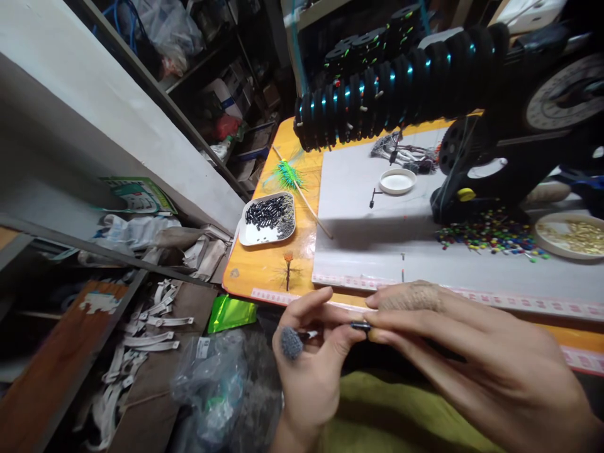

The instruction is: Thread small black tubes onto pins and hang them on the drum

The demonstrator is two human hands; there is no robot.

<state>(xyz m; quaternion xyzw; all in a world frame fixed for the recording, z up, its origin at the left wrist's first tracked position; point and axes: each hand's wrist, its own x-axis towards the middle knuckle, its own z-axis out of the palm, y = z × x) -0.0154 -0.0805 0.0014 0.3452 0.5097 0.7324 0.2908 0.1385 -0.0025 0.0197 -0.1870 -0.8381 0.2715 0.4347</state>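
Observation:
Near the table's front edge, a small black cylindrical piece (360, 326) lies between the fingertips of both hands. My left hand (317, 352) pinches its left end with thumb and forefinger. A grey fuzzy tip (291, 343) on a thin stem also sticks out from the palm of that hand. Closed at the fingertips, my right hand (453, 333) grips the right end of the black piece. Tan wrapping covers one of its fingers. Just behind the hands runs a pink and white measuring tape (278, 298).
A white tray of black beads (267, 241) is on the orange table (245, 267), beside a green bristly piece on a stick (289, 176). Coloured pins (491, 234), a small white dish (397, 181) and a gold-filled dish (573, 253) are under a black machine (401, 88).

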